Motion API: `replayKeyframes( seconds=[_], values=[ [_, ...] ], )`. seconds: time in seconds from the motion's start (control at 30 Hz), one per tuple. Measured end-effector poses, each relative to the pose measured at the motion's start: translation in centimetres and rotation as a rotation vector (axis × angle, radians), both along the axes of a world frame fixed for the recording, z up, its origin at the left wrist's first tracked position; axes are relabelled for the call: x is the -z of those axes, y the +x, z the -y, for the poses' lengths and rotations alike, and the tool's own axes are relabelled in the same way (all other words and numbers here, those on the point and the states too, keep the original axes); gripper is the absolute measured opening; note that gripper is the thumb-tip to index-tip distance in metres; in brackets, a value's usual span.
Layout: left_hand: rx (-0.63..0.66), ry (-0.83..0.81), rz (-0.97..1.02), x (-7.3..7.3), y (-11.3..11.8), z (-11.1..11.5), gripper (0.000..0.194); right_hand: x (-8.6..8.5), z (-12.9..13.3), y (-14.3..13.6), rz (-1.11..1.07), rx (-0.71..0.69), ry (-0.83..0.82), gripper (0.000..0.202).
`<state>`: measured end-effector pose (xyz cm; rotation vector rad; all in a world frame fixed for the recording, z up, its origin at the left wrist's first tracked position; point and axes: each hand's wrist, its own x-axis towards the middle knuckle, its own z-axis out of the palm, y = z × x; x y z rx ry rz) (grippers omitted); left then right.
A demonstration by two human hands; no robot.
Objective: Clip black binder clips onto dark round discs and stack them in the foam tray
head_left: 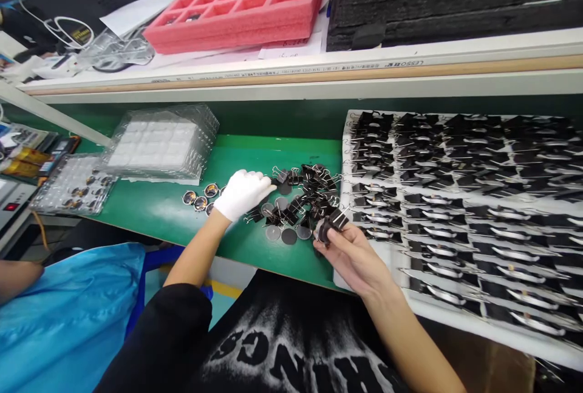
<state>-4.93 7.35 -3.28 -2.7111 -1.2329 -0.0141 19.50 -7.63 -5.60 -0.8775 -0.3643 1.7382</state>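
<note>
My left hand (246, 193), in a white glove, reaches to the left edge of a pile of black binder clips (314, 181). Its fingers are curled and closed at a dark piece, too hidden to name. My right hand (353, 252), bare, holds a black binder clip (337, 220) between thumb and fingers, with a round dark piece at the clip's jaws. Flat grey discs (288, 235) lie among the clips and in front of them. Several small round parts with copper-coloured insides (200, 203) lie just left of my gloved hand.
To the right, a white board (346, 138) bears rows of clipped black pieces. Clear plastic trays (159, 141) are stacked at left. Above runs a shelf edge (291, 77) with a pink foam tray (237, 31) and black foam sheets (437, 4). A person's blue sleeve (73, 308) is at left.
</note>
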Motion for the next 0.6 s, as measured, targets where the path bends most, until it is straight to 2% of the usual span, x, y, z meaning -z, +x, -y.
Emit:
replayKeyframes(
  seconds=[0.07, 0.13, 0.27, 0.33, 0.43, 0.53, 0.6],
  values=[
    [0.072, 0.046, 0.073, -0.2, 0.1, 0.1, 0.042, 0.2, -0.1, -0.4, -0.060, 0.003, -0.033, 0.028],
    [0.094, 0.091, 0.232, -0.4, 0.6, 1.1, 0.039, 0.3, -0.2, -1.0, -0.075, -0.004, -0.013, 0.030],
    [0.099, 0.109, 0.581, -0.9, 2.9, 5.4, 0.038, 0.2, -0.4, -2.3, 0.044, 0.049, 0.140, 0.039],
    [0.133, 0.073, 0.666, -0.9, 4.0, 7.6, 0.034, 0.0, -0.4, -2.7, 0.073, 0.068, 0.200, 0.042],
    [0.145, -0.075, 0.676, -1.1, 4.5, 9.1, 0.031, -0.3, -0.1, -2.3, 0.072, 0.026, 0.259, 0.037],
    [-0.016, -0.254, 0.573, -1.4, 4.1, 8.9, 0.024, -0.4, 0.0, -1.3, 0.120, -0.054, 0.298, 0.036],
    [-0.090, -0.376, 0.494, -1.8, 4.0, 8.5, 0.031, -0.4, 0.0, -0.6, 0.164, -0.116, 0.307, 0.034]
  ],
)
